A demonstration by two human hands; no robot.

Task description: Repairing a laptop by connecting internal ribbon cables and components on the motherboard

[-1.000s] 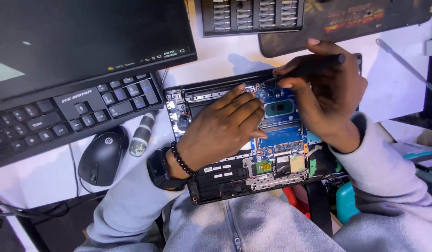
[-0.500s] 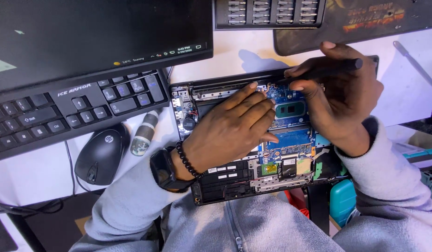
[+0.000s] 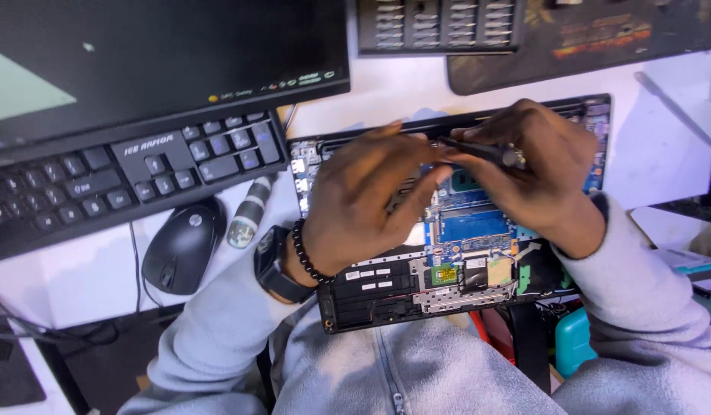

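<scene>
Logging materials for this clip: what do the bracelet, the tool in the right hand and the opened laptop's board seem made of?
Bracelet: glossy black beads, stone or plastic, unclear. Tool in the right hand: dark matte handle, likely plastic or rubber; tip hidden. Laptop board: blue circuit laminate with shiny metal parts. The left hand rests on it.

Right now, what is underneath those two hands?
Under the left hand and right hand lies an opened laptop with its blue circuit board exposed. The right hand holds a thin black tool. The parts directly beneath the palms are covered.
</scene>
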